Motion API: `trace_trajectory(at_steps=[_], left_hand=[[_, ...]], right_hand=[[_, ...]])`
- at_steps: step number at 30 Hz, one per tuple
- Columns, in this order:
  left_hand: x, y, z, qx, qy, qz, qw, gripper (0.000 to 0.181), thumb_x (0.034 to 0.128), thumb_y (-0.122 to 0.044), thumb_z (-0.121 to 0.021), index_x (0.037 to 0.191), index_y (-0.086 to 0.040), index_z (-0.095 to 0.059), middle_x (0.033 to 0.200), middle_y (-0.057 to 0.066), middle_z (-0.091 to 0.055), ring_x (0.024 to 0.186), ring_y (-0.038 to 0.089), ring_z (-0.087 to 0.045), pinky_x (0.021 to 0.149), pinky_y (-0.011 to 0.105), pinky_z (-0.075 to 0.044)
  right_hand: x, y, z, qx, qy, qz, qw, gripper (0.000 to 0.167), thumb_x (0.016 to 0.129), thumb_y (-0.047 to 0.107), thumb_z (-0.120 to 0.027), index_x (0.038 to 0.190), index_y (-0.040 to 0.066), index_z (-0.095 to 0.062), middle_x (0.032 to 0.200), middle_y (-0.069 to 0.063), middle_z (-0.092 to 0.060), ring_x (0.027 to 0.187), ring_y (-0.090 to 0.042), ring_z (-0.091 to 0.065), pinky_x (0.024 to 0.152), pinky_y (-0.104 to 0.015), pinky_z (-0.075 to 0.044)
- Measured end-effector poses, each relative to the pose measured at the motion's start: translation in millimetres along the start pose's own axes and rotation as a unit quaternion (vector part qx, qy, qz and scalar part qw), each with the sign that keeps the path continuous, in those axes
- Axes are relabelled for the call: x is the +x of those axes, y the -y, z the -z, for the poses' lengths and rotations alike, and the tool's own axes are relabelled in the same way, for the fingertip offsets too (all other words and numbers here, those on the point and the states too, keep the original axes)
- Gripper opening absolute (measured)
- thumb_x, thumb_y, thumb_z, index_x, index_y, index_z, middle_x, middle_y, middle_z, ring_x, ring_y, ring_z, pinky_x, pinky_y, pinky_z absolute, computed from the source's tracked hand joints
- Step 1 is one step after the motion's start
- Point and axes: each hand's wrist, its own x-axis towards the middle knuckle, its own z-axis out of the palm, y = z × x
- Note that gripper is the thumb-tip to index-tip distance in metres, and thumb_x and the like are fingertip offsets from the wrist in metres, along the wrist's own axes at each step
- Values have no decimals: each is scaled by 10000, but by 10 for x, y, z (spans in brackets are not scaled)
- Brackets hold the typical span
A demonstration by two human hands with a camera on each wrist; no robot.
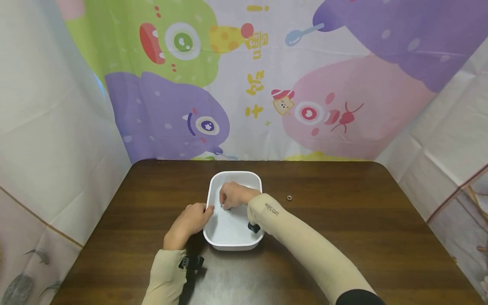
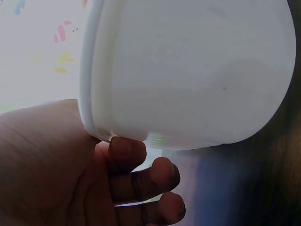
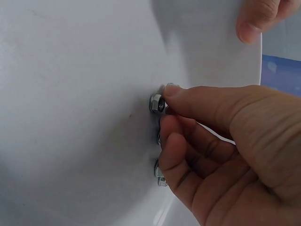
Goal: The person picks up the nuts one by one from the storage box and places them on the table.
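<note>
A white rectangular tray [image 1: 232, 231] with raised walls stands on the table. My left hand [image 1: 193, 218] grips its left rim, thumb over the edge and fingers curled outside against the wall [image 2: 197, 75]. Inside the tray, my right hand [image 1: 236, 195] has its fingers curled low over the floor. Up close, the right thumb and fingertips pinch at a small metal hex nut [image 3: 157, 103]. Several more nuts, such as one lower nut [image 3: 158, 168], lie in line beside the fingers, partly hidden by them.
One more nut [image 1: 289, 198] lies on the brown wooden table [image 1: 335, 220], right of the tray. A cartoon-printed curtain [image 1: 244, 140] hangs behind the table's far edge, and pale cloth hangs at both sides.
</note>
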Motion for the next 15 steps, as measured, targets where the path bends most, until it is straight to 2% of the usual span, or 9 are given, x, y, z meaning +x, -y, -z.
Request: trace_trajectory(at_steps=[15], left_hand=[[-2, -3, 3, 23, -18, 3, 10000, 353, 1043, -286, -490, 898, -65, -724, 945, 152, -733, 832, 241, -667, 759, 431, -538]], right_hand=[[15, -19, -2, 18, -36, -15, 10000, 72, 868, 82, -790, 830, 120, -742, 774, 52, -673, 752, -94, -586, 714, -202, -480]])
